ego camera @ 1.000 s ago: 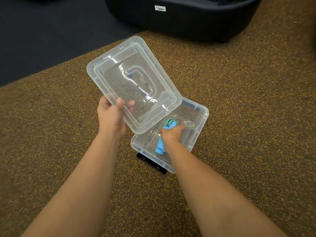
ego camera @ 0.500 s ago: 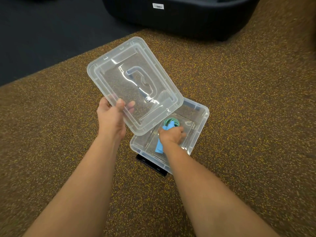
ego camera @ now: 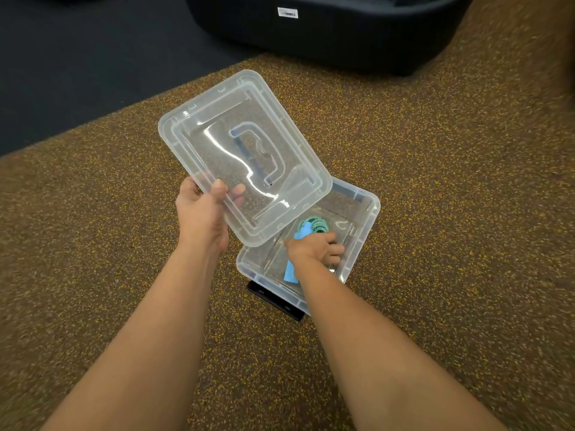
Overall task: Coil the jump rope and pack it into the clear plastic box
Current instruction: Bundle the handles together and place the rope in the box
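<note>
Count: 1 box (ego camera: 370, 213), 1 lid (ego camera: 217, 119), 1 rope (ego camera: 314, 224), 2 hands. Box sits open on the speckled floor (ego camera: 451, 213) with the rope inside: green coil toward 12 o'clock, blue handle toward 6. Right hand (ego camera: 311, 250) is in the box, fingers curled on the handle. Left hand (ego camera: 202, 213) pinches the lid's 7 o'clock edge, and the lid overlaps the box's 10 o'clock corner. Handle count is hidden by the hand. A black slab (ego camera: 273, 301) pokes out under the box at 6. Dark tub (ego camera: 342, 32) at 12 is cut off.
</note>
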Motion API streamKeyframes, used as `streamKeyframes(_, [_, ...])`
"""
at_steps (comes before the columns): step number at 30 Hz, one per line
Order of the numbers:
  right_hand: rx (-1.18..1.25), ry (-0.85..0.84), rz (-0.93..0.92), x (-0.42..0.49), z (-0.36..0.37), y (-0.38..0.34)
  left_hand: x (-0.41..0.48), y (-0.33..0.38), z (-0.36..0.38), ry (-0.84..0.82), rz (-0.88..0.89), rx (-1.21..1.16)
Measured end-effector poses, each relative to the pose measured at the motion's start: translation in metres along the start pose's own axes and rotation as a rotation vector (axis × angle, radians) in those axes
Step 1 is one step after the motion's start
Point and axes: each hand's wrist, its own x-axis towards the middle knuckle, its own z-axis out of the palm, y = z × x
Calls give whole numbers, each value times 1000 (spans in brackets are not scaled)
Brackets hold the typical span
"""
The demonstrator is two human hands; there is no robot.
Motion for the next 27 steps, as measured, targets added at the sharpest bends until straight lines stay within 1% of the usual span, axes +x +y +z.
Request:
streamKeyframes(7, [65,-18,18,-6,0,0,-5,1,8,10,1,10])
streamKeyframes(15, [171,-32,-36,-13,-2,8,-7,1,11,16,4,33])
streamKeyframes(20, [143,-34,-48,-15,0,11,-8,4,12,8,6,26])
streamKeyframes(24, [137,-51,-98,-11,1,12,-10,3,13,11,13,47])
streamKeyframes(27, [57,-54,-118,-9,0,12,-11,4,15,15,13,50])
